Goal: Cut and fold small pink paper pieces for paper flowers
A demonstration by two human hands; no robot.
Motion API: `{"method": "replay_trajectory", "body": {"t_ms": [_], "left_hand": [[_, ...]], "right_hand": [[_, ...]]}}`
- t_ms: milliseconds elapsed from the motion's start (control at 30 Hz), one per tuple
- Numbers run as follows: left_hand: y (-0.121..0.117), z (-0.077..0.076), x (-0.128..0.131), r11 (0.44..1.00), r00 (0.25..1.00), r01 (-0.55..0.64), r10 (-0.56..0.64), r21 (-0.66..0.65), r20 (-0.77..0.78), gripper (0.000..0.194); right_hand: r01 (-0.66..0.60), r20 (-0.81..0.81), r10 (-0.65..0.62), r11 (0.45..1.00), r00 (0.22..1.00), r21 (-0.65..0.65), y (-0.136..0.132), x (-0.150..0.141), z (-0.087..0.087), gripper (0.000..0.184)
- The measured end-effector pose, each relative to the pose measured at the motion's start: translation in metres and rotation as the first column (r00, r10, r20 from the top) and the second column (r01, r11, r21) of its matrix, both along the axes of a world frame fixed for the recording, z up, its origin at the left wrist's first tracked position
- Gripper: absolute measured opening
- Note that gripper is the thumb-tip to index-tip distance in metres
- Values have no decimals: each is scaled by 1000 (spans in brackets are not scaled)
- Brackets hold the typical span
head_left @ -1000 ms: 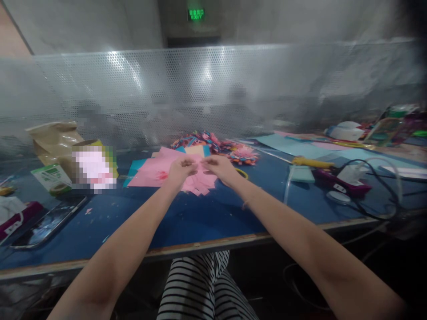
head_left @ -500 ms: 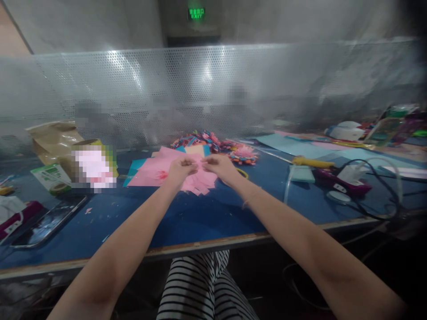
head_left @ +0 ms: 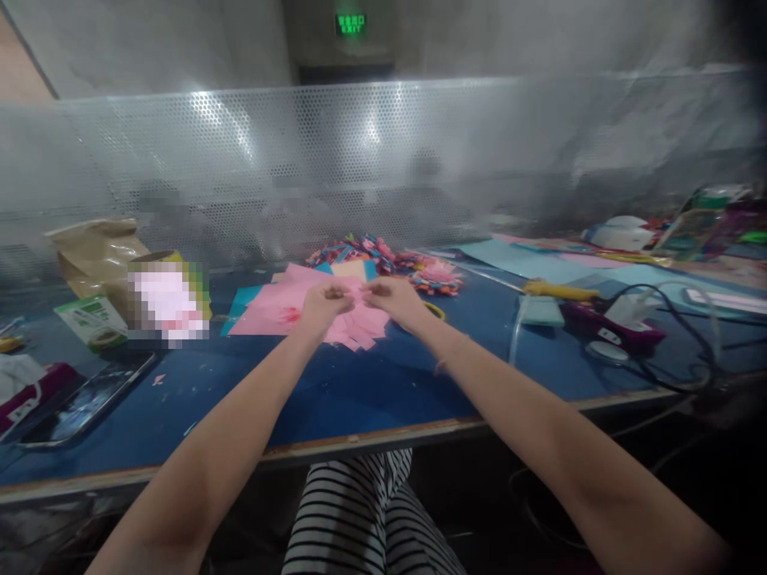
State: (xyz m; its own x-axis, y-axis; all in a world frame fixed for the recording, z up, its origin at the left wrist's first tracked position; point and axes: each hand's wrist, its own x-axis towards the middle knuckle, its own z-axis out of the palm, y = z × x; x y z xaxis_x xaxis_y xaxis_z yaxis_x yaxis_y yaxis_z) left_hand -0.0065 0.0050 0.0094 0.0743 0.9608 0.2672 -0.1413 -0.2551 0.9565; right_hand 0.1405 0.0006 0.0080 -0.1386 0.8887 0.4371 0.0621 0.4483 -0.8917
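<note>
Over a pile of pink paper sheets (head_left: 267, 307), my left hand (head_left: 325, 303) and my right hand (head_left: 391, 297) face each other with their fingertips close together. Each hand is closed in a pinch on a small piece of pink paper (head_left: 358, 297), whose exact shape is hard to make out between the fingers. Cut pink paper strips (head_left: 359, 329) fan out just below the hands. Teal paper (head_left: 238, 303) sticks out from under the pile on the left, and a peach sheet (head_left: 355, 270) shows behind it.
Multicoloured paper-strip clusters (head_left: 436, 277) lie behind my right hand. On the left are a phone (head_left: 89, 403), a brown paper bag (head_left: 99, 247) and a tape roll (head_left: 108, 339). A yellow-handled tool (head_left: 560, 291), black cable (head_left: 665, 307) and purple tissue box (head_left: 626, 329) sit right.
Both hands keep nearly the same place and pinch. The view has shifted very slightly.
</note>
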Motion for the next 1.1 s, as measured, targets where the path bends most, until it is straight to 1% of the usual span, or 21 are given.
{"method": "replay_trajectory", "body": {"t_ms": [100, 200, 433, 533, 667, 833, 1000, 1100], "left_hand": [[1, -3, 0, 1000, 999, 2, -1, 21, -48, 24], [1, -4, 2, 999, 995, 19, -14, 51, -97, 22], [-2, -4, 5, 992, 990, 33, -17, 120, -137, 19], [-2, -4, 5, 993, 993, 31, -17, 115, -119, 19], [-2, -2, 4, 995, 996, 38, -30, 95, -87, 20], [1, -1, 1, 998, 999, -4, 7, 68, -46, 21], [0, -1, 0, 999, 999, 4, -2, 37, -39, 21], [-1, -2, 1, 999, 995, 38, -35, 31, -95, 16]], "right_hand": [[8, 45, -7, 1000, 999, -14, -1, 0, -1, 21], [0, 82, 2, 1000, 997, -29, -1, -1, -2, 14], [64, 171, -74, 996, 983, 64, 1, 1, -1, 11], [95, 191, -107, 993, 976, 69, 0, 2, 0, 11], [108, 159, -110, 994, 981, 23, 2, 4, -1, 14], [116, 117, -112, 993, 987, -24, 10, 10, -2, 14], [94, 221, -101, 995, 970, 43, 9, 11, -1, 10], [58, 259, -74, 996, 963, 67, 9, 9, -2, 9]]}}
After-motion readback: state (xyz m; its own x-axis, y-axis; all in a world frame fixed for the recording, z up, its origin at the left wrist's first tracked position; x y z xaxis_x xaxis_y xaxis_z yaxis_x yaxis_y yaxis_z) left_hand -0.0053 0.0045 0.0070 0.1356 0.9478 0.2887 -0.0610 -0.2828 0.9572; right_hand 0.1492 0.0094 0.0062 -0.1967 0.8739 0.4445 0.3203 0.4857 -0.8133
